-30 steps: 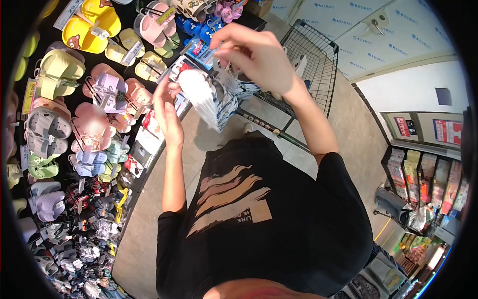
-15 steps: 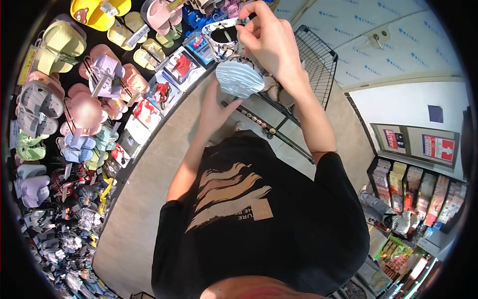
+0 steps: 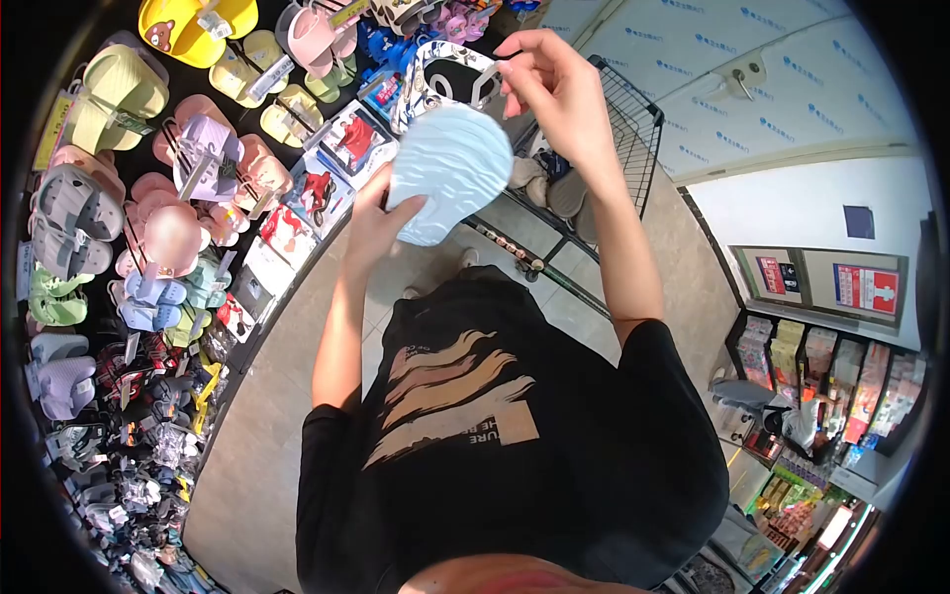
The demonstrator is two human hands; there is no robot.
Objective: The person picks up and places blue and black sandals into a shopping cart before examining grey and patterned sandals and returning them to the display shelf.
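Observation:
A slipper (image 3: 453, 173) with a light blue wavy sole and a white patterned strap is held up near the top middle, its sole towards the camera. My left hand (image 3: 381, 213) grips the lower left edge of the sole, thumb on its face. My right hand (image 3: 539, 79) is at the upper right of the slipper, its fingers pinched at a small white piece (image 3: 487, 81) beside the strap. Whether that piece is a tag or a hanger part cannot be made out.
Racks of slippers (image 3: 119, 99) fill the left side, with packaged goods (image 3: 317, 188) along the edge. A black wire cart (image 3: 633, 129) holding shoes (image 3: 566, 193) stands behind my right hand. A person (image 3: 792, 424) is at the right by shelves (image 3: 821, 366).
The slipper has come down and left, and its sole faces the camera more fully. My left hand moved left with it. My right hand shifted slightly right and down.

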